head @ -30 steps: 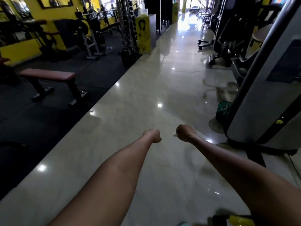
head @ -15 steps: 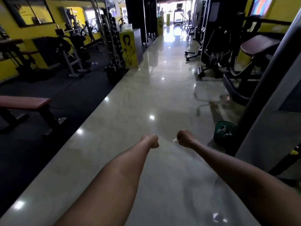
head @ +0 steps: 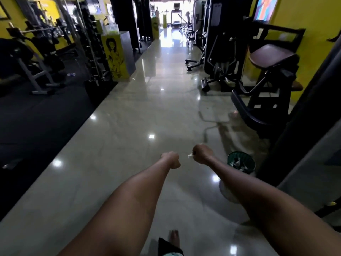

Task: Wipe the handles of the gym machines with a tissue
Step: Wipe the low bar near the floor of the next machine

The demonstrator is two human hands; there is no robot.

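white tissue (head: pixel 190 156) pokes leftward from the clenched right hand (head: pixel 202 154); left hand (head: pixel 171 160) fisted, empty.

Single head-worn wide-angle view, aimed forward and slightly down along a glossy pale stone-tile aisle (head: pixel 140 126). Close to both outstretched bare forearms, with a bare foot (head: pixel 174 237) at the bottom edge. Far end of the aisle small and overexposed; edges bowed by lens distortion.

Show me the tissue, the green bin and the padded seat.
tissue (head: pixel 189 156): head view, white corner poking from the right hand (head: pixel 202 154).
green bin (head: pixel 232 157): head view, rim.
padded seat (head: pixel 271 56): head view, top cushion.
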